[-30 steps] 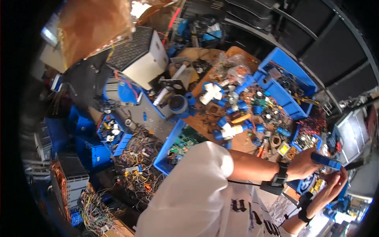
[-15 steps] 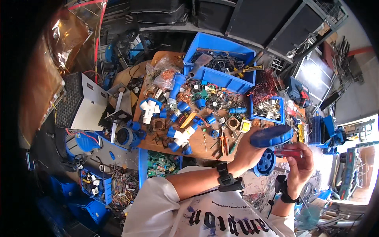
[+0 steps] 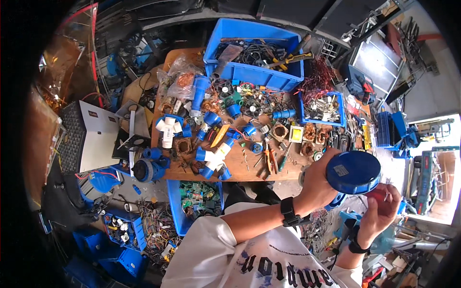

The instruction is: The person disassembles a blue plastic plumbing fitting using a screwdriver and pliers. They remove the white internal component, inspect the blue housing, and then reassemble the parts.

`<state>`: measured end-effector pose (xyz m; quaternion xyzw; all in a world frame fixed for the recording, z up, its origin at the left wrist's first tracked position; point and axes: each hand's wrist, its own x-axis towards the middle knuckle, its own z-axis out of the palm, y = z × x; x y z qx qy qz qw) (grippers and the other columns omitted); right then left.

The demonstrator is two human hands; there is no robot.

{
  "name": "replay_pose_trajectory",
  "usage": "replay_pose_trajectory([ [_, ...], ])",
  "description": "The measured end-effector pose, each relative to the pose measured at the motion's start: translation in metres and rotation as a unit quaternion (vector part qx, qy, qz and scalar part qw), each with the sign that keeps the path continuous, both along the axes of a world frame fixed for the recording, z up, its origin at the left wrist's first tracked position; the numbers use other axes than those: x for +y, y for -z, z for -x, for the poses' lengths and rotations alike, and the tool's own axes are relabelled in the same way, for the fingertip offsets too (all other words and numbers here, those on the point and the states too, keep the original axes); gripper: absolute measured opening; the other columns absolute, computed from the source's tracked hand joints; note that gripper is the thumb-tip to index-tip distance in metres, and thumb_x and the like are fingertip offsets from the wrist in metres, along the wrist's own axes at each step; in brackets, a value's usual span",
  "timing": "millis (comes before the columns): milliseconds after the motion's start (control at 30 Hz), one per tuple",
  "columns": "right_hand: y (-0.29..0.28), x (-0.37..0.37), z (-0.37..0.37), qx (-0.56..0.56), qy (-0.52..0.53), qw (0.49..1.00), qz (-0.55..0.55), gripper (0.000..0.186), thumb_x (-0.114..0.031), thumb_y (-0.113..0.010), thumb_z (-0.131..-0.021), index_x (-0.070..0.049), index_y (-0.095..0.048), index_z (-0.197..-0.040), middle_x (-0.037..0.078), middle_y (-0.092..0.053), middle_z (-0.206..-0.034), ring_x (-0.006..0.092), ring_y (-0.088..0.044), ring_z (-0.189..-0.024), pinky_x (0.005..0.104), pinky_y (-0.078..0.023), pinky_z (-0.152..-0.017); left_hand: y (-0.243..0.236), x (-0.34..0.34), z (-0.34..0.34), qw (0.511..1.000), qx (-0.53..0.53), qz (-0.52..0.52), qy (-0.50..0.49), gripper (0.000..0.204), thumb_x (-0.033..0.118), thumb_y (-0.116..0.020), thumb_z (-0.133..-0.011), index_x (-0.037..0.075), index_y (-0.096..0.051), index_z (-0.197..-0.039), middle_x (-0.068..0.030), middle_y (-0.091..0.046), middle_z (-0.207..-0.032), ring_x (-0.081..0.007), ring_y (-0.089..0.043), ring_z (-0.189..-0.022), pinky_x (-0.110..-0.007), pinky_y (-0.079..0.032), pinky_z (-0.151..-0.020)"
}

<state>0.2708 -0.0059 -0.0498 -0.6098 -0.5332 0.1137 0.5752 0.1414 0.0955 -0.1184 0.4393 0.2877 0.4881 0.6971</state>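
Observation:
Closed round a round blue plastic housing (image 3: pixel 353 170), my left hand (image 3: pixel 317 182) holds it with the flat end tilted up toward the camera; a small label is on that face. My right hand (image 3: pixel 380 211) grips a red handle (image 3: pixel 378 194), apparently a screwdriver's, just below the housing; its tip is hidden. Another blue part (image 3: pixel 335 201) shows behind my left wrist. On the wooden table (image 3: pixel 240 168) left of my hands lie orange-handled pliers (image 3: pixel 270 163), a green-handled tool (image 3: pixel 282 162) and several blue-and-white plastic connectors (image 3: pixel 218 156).
A large blue bin (image 3: pixel 254 79) of cables and tools and a smaller bin (image 3: pixel 321 110) of metal parts stand at the back. A blue tub (image 3: pixel 177 211) of circuit boards sits below the front edge. Tangled wires (image 3: pixel 153 230) lie lower left; metal scrap (image 3: pixel 389 264) fills the lower right.
The view has swung rightward onto the table. My left hand has turned the blue housing so its flat face shows, and both hands have moved rightward since half a second ago.

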Motion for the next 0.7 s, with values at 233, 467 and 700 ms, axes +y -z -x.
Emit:
replay_pose_trajectory([
  [233,-0.002,-0.020,-0.019,0.047,0.040,0.997,0.043,0.041,-0.008,-0.073,-0.086,-0.003,-0.052,-0.120,0.012,-0.060,-0.109,0.0171,-0.060,-0.094,0.0288,-0.052,-0.084,0.000,-0.015,-0.027,0.999,0.027,0.007,0.029,0.034,0.009,-0.074,-0.083,0.005,-0.057,-0.111,-0.0091,-0.068,-0.097,-0.0164,-0.066,-0.093,-0.029,-0.049,-0.081],
  [467,0.007,-0.015,-0.069,-0.074,0.017,0.997,0.009,0.040,-0.003,-0.078,-0.080,-0.002,-0.054,-0.111,0.008,-0.058,-0.100,0.0149,-0.058,-0.088,0.0245,-0.048,-0.077,-0.007,-0.022,-0.060,0.997,0.054,-0.029,-0.043,0.033,0.009,-0.074,-0.082,0.006,-0.057,-0.110,-0.0103,-0.069,-0.095,-0.0229,-0.068,-0.092,-0.032,-0.051,-0.077],
  [700,0.010,-0.011,-0.121,0.115,-0.221,0.968,-0.004,0.038,-0.003,-0.072,-0.086,-0.002,-0.048,-0.116,0.016,-0.061,-0.109,0.0252,-0.063,-0.100,0.0360,-0.055,-0.087,0.007,-0.035,-0.094,0.999,-0.007,0.010,-0.052,0.030,-0.001,-0.069,-0.086,0.001,-0.057,-0.113,-0.0039,-0.065,-0.106,-0.0081,-0.060,-0.098,-0.023,-0.048,-0.085],
])
